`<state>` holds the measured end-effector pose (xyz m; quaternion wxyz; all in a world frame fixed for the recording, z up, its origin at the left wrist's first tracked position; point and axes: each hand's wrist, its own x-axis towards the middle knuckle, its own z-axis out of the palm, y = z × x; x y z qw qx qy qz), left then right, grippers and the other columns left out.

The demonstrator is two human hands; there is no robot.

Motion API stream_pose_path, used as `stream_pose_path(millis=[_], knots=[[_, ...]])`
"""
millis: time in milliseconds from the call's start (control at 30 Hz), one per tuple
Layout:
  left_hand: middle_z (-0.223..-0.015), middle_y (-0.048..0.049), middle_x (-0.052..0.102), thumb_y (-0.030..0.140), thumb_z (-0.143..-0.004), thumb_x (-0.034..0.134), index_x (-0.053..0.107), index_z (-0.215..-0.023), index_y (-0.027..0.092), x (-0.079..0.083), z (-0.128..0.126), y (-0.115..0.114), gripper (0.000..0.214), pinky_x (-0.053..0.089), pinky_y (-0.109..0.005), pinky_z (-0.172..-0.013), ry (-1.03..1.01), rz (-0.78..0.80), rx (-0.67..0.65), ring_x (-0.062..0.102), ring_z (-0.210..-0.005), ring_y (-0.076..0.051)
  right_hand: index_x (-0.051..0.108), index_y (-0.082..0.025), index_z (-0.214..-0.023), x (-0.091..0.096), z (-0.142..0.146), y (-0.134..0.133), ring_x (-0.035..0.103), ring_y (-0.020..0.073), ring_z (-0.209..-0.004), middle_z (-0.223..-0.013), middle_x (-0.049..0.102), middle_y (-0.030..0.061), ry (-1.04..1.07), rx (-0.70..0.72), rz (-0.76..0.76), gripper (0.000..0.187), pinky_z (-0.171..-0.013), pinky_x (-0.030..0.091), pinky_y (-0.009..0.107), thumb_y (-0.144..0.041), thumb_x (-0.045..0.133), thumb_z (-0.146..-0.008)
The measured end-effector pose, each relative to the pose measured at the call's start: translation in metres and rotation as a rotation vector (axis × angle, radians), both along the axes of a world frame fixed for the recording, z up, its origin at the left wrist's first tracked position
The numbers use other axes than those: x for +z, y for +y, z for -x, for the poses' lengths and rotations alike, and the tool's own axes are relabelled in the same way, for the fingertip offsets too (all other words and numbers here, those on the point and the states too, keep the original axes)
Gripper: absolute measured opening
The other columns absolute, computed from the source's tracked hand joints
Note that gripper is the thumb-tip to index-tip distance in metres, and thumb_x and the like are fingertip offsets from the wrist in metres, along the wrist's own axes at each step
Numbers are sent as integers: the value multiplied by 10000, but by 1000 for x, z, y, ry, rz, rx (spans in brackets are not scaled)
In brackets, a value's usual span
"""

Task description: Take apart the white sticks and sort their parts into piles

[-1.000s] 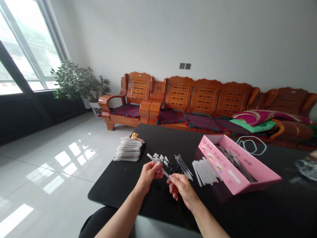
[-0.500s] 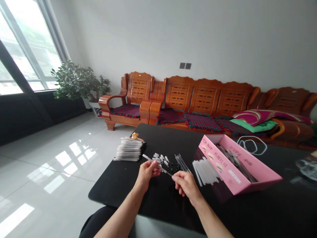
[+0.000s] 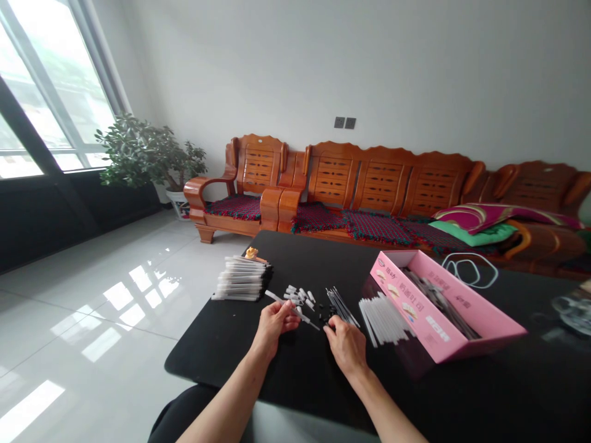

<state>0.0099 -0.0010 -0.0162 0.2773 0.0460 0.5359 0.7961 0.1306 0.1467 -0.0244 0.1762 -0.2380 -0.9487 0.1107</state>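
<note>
My left hand [image 3: 273, 319] is closed on a clear pen barrel [image 3: 290, 307] that slants up to the left over the black table [image 3: 240, 344]. My right hand [image 3: 345, 344] lies lower on the table, fingertips reaching among small black parts [image 3: 325, 317]; whether it holds one I cannot see. Just beyond are white caps [image 3: 299, 295], thin black refills [image 3: 341, 305] and a row of clear barrels [image 3: 384, 317]. A stack of finished pens [image 3: 242, 278] sits at the far left.
An open pink box [image 3: 466, 307] with more dark pieces stands to the right, a white loop [image 3: 468, 269] behind it. A wooden sofa [image 3: 383, 184] and armchair [image 3: 240, 184] line the wall. A potted plant [image 3: 148, 154] is by the window; the table edge is near my arms.
My right hand let go of the pen's lower end and dropped to the table by the small black parts. My left hand keeps the barrel, almost still.
</note>
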Motion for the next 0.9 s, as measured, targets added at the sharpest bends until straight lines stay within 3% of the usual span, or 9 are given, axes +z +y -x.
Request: stream_pose_path(millis=[233, 333, 433, 567, 633, 733, 800, 900], knots=[[-626, -77, 673, 387, -714, 736, 638, -785, 78, 2, 0, -1, 331, 545, -216, -522, -7, 5, 1, 642, -524, -126, 609, -213, -842, 3, 1, -2, 646, 187, -677, -719, 692, 45, 46, 31, 12, 179, -600, 323, 268, -283, 455, -901], [-635, -80, 675, 390, -713, 736, 640, -791, 77, 0, -2, 1, 336, 551, -227, -532, -3, 2, -6, 648, -537, -134, 626, -210, -863, 13, -1, -11, 642, 171, -668, -715, 690, 45, 82, 147, 90, 305, -608, 326, 257, -311, 352, -949], [-654, -84, 679, 389, -711, 738, 642, -797, 79, -2, -3, 2, 336, 553, -233, -538, 7, 4, -31, 656, -552, -141, 641, -212, -875, 20, -3, -20, 638, 161, -680, -760, 697, 44, 98, 270, 150, 289, -618, 336, 243, -323, 381, -938], [-663, -78, 682, 372, -717, 732, 647, -817, 79, 1, 6, -3, 320, 553, -229, -543, 30, -8, 24, 653, -553, -135, 653, -225, -780, 27, -9, -12, 626, 160, -680, -744, 689, 36, 76, 294, 137, 271, -626, 342, 242, -287, 422, -908], [-667, -65, 681, 354, -727, 723, 646, -841, 85, 6, 17, -10, 302, 556, -229, -560, 51, -36, 139, 653, -564, -130, 659, -229, -767, 31, -14, 1, 627, 162, -700, -752, 692, 34, 79, 248, 103, 267, -637, 343, 244, -279, 432, -899], [-685, -57, 684, 333, -739, 710, 641, -852, 91, 12, 31, -22, 276, 556, -220, -581, 64, -70, 311, 658, -590, -126, 659, -222, -736, 34, -20, 23, 622, 171, -668, -711, 690, 51, 36, 58, 19, 275, -595, 319, 257, -265, 434, -887], [-719, -69, 694, 328, -737, 712, 644, -865, 89, 14, 33, -25, 279, 555, -216, -586, 65, -72, 308, 660, -602, -123, 650, -212, -700, 32, -22, 34, 615, 178, -630, -664, 679, 68, -29, -80, -42, 286, -563, 295, 266, -239, 427, -877], [-749, -84, 699, 351, -716, 735, 654, -894, 90, 15, 27, -22, 326, 557, -231, -592, 68, -54, 151, 664, -626, -136, 634, -196, -676, 27, -22, 42, 620, 188, -629, -667, 676, 93, -106, -164, -105, 278, -550, 290, 271, -200, 429, -863]])
